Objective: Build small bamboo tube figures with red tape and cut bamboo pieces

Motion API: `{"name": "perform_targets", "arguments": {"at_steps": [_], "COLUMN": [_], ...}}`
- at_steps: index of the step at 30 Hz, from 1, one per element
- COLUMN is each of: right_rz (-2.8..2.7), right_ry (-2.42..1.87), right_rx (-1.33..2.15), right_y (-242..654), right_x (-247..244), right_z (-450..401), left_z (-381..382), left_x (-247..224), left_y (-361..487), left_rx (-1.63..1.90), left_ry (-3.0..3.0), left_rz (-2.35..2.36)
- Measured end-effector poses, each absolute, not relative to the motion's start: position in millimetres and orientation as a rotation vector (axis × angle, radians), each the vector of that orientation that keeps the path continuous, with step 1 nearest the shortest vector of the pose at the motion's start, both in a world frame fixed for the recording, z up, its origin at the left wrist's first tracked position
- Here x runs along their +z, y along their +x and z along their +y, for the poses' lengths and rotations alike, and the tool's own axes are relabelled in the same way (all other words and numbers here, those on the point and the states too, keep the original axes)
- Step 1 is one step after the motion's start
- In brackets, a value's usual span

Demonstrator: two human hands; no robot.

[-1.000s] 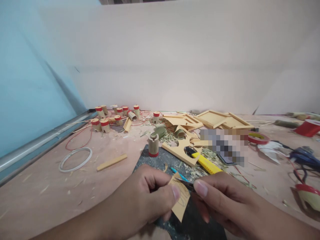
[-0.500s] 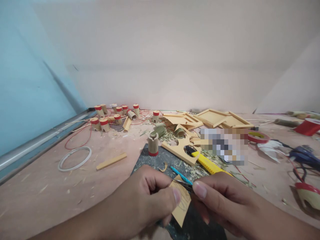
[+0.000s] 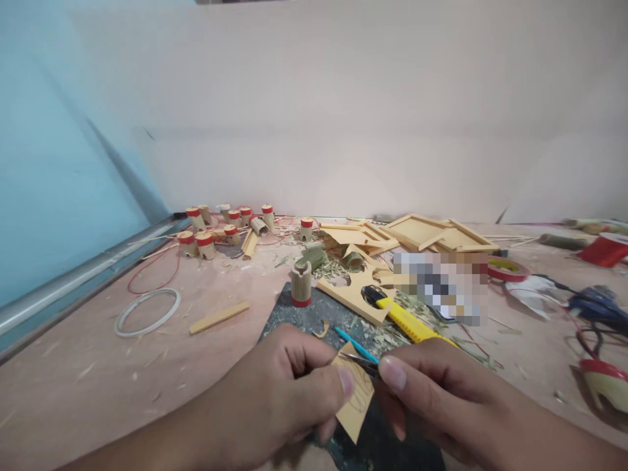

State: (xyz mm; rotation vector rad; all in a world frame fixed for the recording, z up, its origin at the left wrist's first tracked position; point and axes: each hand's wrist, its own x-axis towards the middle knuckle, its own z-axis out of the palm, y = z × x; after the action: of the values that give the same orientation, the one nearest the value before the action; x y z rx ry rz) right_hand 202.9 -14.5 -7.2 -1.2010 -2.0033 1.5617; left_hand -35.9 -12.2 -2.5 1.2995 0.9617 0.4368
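My left hand [image 3: 299,392] pinches a small tan piece of thin board or card [image 3: 357,412] with curved pencil lines, between thumb and bent fingers. My right hand [image 3: 432,392] is closed on what look like small metal scissors [image 3: 360,361]; their handles are hidden in the fingers. The metal blade lies across the upper part of the piece. Just behind it, a blue pen-like stick [image 3: 349,339] rests on a dark cutting mat [image 3: 279,320]. A bamboo tube with a notched rim and red base band [image 3: 301,286] stands upright on the mat.
A yellow utility knife [image 3: 412,320] lies by a cut-out board [image 3: 358,294] among shavings. Several red-banded bamboo cups [image 3: 205,245] stand back left. Wooden trays [image 3: 422,232] lie behind. A white ring [image 3: 147,313] and wood strip [image 3: 220,317] are left, red tape [image 3: 507,269] right.
The piece has tilted slightly in my left hand, showing more of its pencil lines. The metal blade has shifted a little against its upper edge. Everything on the table stays put.
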Motion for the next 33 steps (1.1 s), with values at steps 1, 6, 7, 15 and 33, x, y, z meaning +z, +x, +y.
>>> {"name": "perform_targets", "arguments": {"at_steps": [1,6,7,15,33], "right_rz": [-2.011,-2.029,-2.026,-2.033,-2.002], "right_ry": [-1.182,-1.161,-1.176,-1.199,-1.231], "right_rx": [1.566,1.517,1.518,1.522,1.605], "right_y": [202.9,202.2,202.0,200.9,199.5], "right_x": [-7.2,-6.5,-6.4,-6.6,-4.1], "right_z": [-14.7,-17.1,-17.6,-16.9,-14.5], "left_z": [-12.2,-12.3,-12.5,-12.8,-10.5], "left_x": [-2.4,-1.3,-1.3,-2.6,0.7], "left_y": [-36.0,-34.4,-34.2,-34.8,-34.9], "left_rx": [0.436,0.429,0.433,0.424,0.401], "left_ry": [1.297,1.285,1.279,1.294,1.255], "left_rz": [0.962,0.958,0.964,0.977,0.932]}}
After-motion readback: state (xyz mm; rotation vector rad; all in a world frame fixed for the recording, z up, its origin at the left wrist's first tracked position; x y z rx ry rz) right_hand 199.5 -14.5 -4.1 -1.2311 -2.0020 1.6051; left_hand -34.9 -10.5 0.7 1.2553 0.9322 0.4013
